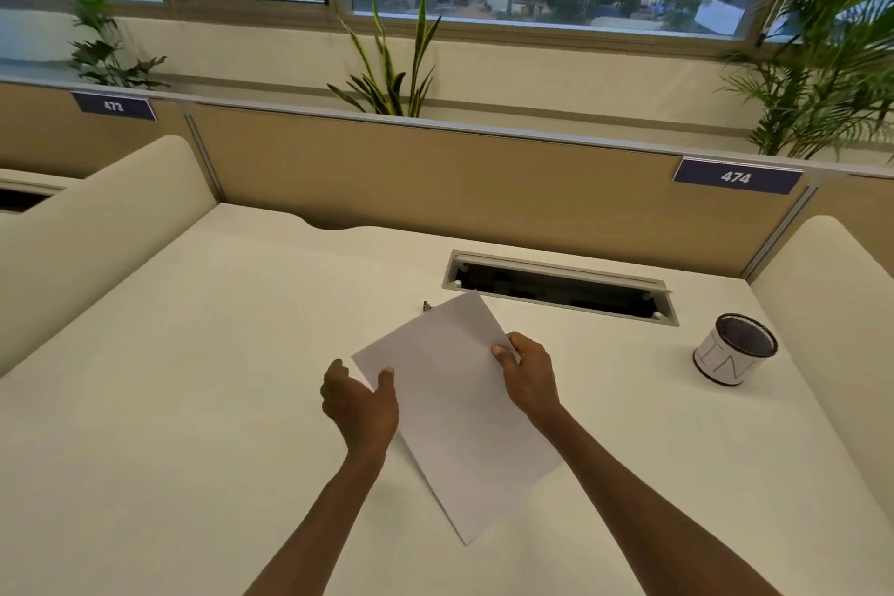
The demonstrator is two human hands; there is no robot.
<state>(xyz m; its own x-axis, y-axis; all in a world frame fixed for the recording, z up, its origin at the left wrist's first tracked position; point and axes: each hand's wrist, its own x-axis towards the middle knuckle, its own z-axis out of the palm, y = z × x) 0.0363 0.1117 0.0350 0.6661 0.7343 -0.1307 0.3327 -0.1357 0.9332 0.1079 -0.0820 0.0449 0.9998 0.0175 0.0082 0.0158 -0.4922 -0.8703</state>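
Observation:
A blank white sheet of paper is held tilted above the white desk, its long side running from upper left to lower right. My left hand pinches the sheet's left edge between thumb and fingers. My right hand grips the right edge, thumb on top. A small dark object, mostly hidden, peeks out from behind the sheet's upper edge.
A mesh pen cup wrapped in paper marked "IN" stands at the right. A cable slot opens in the desk behind the sheet. Beige dividers with labels 473 and 474 enclose the desk; plants and windows lie beyond.

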